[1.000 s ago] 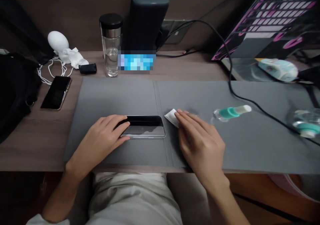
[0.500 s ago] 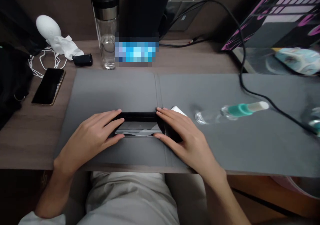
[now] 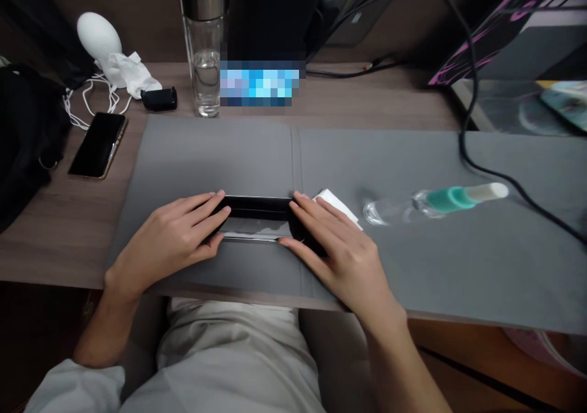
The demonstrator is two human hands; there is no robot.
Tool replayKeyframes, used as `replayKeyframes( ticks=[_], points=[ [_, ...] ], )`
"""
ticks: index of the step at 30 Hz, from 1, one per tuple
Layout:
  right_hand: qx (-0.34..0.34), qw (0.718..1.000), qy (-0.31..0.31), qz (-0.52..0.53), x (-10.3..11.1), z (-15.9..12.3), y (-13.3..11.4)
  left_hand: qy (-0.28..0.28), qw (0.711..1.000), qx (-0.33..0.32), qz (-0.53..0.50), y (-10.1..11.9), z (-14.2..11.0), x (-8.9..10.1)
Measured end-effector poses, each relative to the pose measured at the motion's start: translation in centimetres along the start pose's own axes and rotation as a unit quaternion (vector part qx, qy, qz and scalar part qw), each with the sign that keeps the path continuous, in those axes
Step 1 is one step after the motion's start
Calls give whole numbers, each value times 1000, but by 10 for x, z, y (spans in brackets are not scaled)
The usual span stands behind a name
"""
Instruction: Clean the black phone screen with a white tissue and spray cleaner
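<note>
In the head view, the phone (image 3: 257,223) lies flat in the middle of the frame, on the grey mat (image 3: 215,153). The left hand (image 3: 177,232) holds its left end, with the thumb at the lower edge and the fingers at the upper one. The right hand (image 3: 348,251) grips the right end in the same manner. The white wipe (image 3: 340,207) is partly hidden behind this hand. At the right of the frame is a clear bottle with a green collar (image 3: 449,199).

Both hands (image 3: 172,232) (image 3: 351,257) palm-down, fingers (image 3: 213,222) inward
</note>
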State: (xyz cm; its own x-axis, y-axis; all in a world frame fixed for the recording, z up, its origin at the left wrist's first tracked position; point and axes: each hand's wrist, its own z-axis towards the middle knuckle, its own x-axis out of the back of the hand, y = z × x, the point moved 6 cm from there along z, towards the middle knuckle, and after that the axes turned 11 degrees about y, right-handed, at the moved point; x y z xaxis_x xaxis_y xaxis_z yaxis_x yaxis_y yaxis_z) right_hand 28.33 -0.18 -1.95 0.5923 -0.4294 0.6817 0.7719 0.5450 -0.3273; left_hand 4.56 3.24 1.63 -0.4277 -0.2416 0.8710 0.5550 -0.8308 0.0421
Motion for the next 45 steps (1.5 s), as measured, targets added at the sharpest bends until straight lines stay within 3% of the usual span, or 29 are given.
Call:
replayKeyframes(
  ticks=[45],
  points=[
    [24, 1000, -2, -15, -2, -2, -2, -15, 999, -30, 30, 3, -1, 1]
  ],
)
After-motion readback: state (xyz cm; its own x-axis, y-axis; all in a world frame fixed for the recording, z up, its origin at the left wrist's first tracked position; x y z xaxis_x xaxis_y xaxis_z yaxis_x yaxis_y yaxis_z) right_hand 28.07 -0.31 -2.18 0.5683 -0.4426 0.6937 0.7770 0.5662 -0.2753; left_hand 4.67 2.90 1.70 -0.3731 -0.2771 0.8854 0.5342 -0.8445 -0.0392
